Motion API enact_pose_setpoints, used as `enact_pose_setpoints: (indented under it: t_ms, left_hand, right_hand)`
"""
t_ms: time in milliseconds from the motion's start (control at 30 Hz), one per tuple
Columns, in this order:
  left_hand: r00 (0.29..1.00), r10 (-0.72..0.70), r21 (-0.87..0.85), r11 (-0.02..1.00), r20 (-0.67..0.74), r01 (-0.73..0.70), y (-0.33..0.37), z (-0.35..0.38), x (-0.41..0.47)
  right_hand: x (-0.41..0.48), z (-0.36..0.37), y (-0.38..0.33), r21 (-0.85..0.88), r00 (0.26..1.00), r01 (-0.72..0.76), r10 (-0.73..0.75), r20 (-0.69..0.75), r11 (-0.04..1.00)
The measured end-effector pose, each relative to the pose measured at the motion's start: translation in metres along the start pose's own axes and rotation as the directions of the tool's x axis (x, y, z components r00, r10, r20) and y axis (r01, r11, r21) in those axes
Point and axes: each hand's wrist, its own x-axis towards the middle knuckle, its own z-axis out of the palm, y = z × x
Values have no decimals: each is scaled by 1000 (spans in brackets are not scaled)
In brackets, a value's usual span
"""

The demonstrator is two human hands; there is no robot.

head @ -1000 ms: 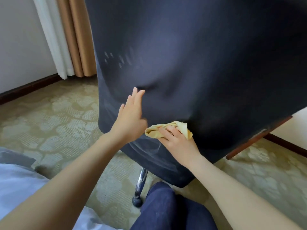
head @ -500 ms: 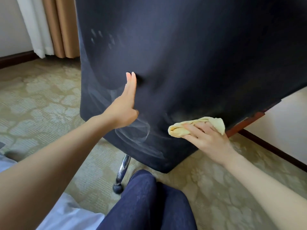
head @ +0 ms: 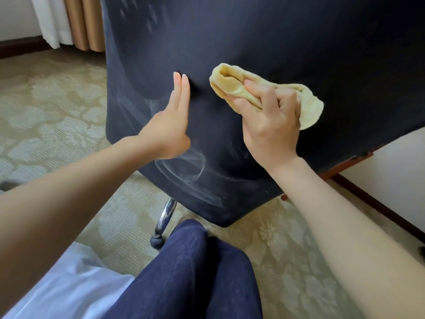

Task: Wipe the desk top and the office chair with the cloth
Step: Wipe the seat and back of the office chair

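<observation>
The left hand (head: 170, 127) lies flat, fingers straight, pressed against the dark back of the chair (head: 253, 31). At its three o'clock the right hand (head: 271, 120) grips the yellow cloth (head: 230, 86), fingers curled over it, bunching it against the chair back. Pale smears (head: 184, 166) mark the fabric at six o'clock from the left hand.

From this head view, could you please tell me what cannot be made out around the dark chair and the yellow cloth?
Dark navy fabric chair back: top cut off by the frame's upper edge; it hides the seat.
Chrome chair leg: the rest of the base is hidden by the chair back.
Folded yellow cloth: its middle is covered by the right hand.
Desk top: not in view; only a red-brown wooden piece shows.
</observation>
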Motion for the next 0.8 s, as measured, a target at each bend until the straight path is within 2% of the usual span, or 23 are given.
enact_pose_setpoints:
  t_ms: [133, 300, 433, 533, 600, 800]
  left_hand:
    - [999, -49, 8, 999, -20, 49, 0, 7, 4]
    - [996, -25, -21, 1000, -83, 23, 0, 16, 6]
    - [995, -32, -38, 999, -95, 29, 3, 18, 6]
    - [994, -18, -28, 999, -107, 15, 2, 20, 7]
    - [995, -19, -29, 999, -97, 16, 3, 20, 7]
    - [997, -20, -12, 1000, -72, 19, 0, 15, 6]
  right_hand:
    - [-36, 21, -19, 77, 998, -19, 14, 66, 997]
    - [-101, 25, -45, 177, 958, -59, 6, 287, 983]
    - [-151, 12, -48, 233, 839, -85, -56, 541, 969]
    - [-171, -2, -38, 267, 750, -137, -76, 656, 954]
    - [-175, -13, -27, 256, 752, -133, -71, 655, 957]
    - [-143, -47, 12, 111, 925, -121, 71, 372, 986]
